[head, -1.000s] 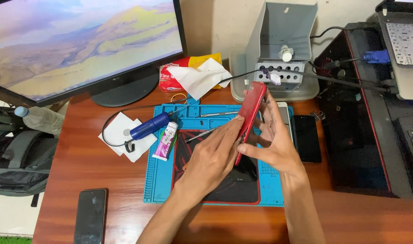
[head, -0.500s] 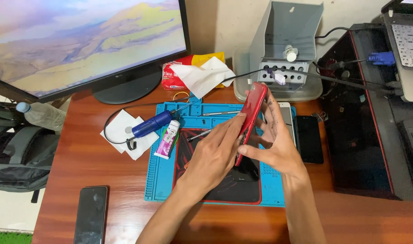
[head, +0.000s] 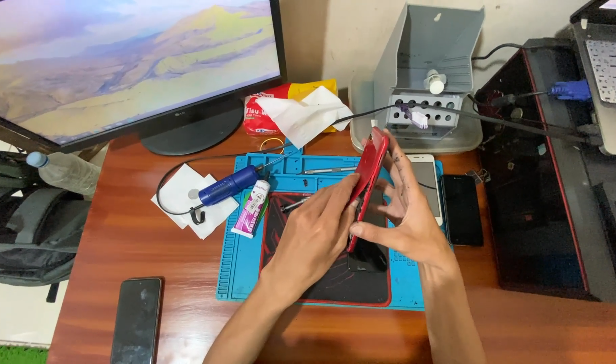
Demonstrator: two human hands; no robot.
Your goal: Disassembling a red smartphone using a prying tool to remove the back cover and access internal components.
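Both hands, left hand and right hand, clasp the slim red smartphone tilted on edge above the blue rubber repair mat on the wooden bench; behind, a grey plastic box holds a small white bottle.

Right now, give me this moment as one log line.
left hand: grips red phone | right hand: grips red phone | phone: tilted on edge over blue mat | glue tube: untouched

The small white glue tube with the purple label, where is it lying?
In the head view, the glue tube lies on the blue mat's left edge, just below the blue handled tool, left of the left hand.
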